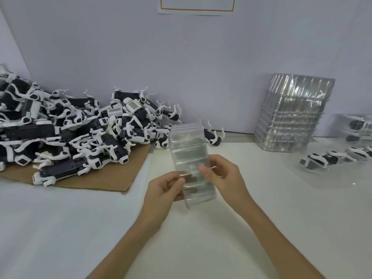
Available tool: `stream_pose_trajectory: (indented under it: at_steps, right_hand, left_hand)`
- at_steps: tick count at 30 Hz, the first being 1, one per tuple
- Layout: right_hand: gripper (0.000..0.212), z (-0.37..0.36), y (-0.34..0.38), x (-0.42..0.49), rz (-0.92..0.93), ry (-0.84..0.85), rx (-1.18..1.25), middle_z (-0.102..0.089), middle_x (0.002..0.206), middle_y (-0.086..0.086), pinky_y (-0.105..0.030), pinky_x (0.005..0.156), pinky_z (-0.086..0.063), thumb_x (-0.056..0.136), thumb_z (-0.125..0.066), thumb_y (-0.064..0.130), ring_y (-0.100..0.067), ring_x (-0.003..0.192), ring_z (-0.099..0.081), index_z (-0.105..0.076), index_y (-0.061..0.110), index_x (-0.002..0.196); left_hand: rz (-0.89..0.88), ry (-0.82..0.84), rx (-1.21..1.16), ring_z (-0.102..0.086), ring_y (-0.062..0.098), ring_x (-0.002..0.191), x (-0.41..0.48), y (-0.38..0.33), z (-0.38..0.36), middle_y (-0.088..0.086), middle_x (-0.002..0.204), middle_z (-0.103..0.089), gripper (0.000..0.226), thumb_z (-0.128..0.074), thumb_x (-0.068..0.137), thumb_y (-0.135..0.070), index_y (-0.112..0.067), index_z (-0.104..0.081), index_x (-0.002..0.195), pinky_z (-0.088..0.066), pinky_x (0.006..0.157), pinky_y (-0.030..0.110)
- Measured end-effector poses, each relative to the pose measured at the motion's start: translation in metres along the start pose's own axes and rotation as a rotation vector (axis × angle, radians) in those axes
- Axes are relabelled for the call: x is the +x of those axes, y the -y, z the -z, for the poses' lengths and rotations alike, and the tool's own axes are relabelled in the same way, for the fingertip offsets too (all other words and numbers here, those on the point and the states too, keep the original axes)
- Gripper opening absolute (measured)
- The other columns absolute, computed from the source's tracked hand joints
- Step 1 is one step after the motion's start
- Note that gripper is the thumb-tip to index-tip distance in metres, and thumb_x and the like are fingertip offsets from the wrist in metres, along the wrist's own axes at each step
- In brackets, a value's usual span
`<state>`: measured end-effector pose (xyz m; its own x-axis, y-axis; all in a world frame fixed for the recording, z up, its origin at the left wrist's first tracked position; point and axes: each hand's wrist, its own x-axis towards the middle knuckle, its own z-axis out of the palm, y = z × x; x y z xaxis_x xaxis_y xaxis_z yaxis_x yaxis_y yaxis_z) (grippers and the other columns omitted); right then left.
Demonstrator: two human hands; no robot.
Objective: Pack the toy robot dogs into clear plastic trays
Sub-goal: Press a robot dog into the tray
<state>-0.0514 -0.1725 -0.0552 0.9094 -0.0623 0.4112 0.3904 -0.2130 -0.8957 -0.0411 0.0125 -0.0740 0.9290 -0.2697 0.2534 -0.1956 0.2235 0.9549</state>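
Both hands hold up a small nested stack of clear plastic trays (190,150) above the white table, tilted away from me. My left hand (165,190) grips its lower left edge, thumb on the front. My right hand (223,178) pinches the right edge with thumb and fingers. A big heap of black-and-white toy robot dogs (80,129) lies at the left, partly on brown cardboard (104,180). One dog (213,137) lies just behind the held trays.
A tall stack of clear trays (291,113) stands at the back right against the wall. Filled trays holding dogs (330,158) lie at the far right. The white table (201,228) spreads in front of me; a pale wall closes the back.
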Motion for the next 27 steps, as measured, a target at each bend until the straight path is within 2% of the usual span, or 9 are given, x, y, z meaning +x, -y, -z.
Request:
stream_pose_trajectory:
  at_steps: [3,6,11,17,22,27]
  right_hand:
    - [0.023,0.0044,0.002,0.0,0.009,0.097,-0.018,-0.074,0.103,0.001,-0.039,0.082,-0.057,0.091,-0.066,0.03,-0.022,0.091,-0.07,-0.071,0.026,0.113]
    - [0.02,0.0029,0.0022,-0.0013,0.01,0.08,-0.02,-0.075,0.099,0.004,-0.038,0.079,-0.057,0.089,-0.069,0.028,-0.018,0.088,-0.07,-0.073,0.029,0.108]
    - [0.017,0.0027,0.0009,-0.0012,-0.036,0.003,-0.001,-0.076,0.09,-0.003,-0.041,0.078,-0.057,0.087,-0.077,0.012,-0.02,0.084,-0.07,-0.075,0.014,0.104]
    - [0.027,0.0047,0.0041,-0.0001,-0.077,-0.042,0.001,-0.077,0.094,-0.008,-0.051,0.091,-0.055,0.08,-0.082,0.013,-0.026,0.091,-0.071,-0.076,0.005,0.105]
    - [0.024,0.0046,0.006,-0.0002,-0.076,-0.054,-0.014,-0.077,0.086,-0.004,-0.049,0.088,-0.057,0.076,-0.085,0.013,-0.019,0.08,-0.07,-0.078,0.009,0.099]
    - [0.019,0.0035,0.0056,-0.0005,-0.073,-0.015,0.037,-0.076,0.084,-0.005,-0.046,0.086,-0.056,0.075,-0.086,0.014,-0.023,0.08,-0.072,-0.08,0.017,0.093]
  left_hand:
    - [0.003,0.035,-0.006,-0.074,0.03,0.097,-0.0005,0.0007,-0.001,0.014,0.106,-0.076,0.024,-0.05,0.101,0.0,-0.002,-0.066,0.118,-0.061,0.082,0.034]
    - [0.004,0.003,-0.018,-0.075,0.031,0.091,0.0008,0.0014,0.0013,0.013,0.1,-0.077,0.019,-0.052,0.1,0.0,-0.004,-0.067,0.111,-0.06,0.074,0.029]
    - [-0.001,-0.02,-0.009,-0.076,0.032,0.086,0.0026,0.0029,0.0015,0.013,0.095,-0.077,0.019,-0.053,0.099,0.0,-0.006,-0.07,0.106,-0.06,0.07,0.029]
    - [-0.003,-0.017,-0.025,-0.076,0.033,0.084,0.0022,0.002,-0.0006,0.013,0.091,-0.078,0.019,-0.054,0.098,0.001,-0.007,-0.071,0.103,-0.059,0.068,0.028]
    - [0.001,-0.028,-0.027,-0.076,0.033,0.082,0.0013,0.001,-0.0006,0.014,0.089,-0.077,0.017,-0.055,0.098,0.001,-0.005,-0.071,0.1,-0.059,0.067,0.029]
    - [0.001,-0.057,0.001,-0.076,0.031,0.08,0.0004,0.0013,0.0009,0.013,0.09,-0.078,0.014,-0.056,0.098,0.002,-0.004,-0.069,0.1,-0.061,0.068,0.032]
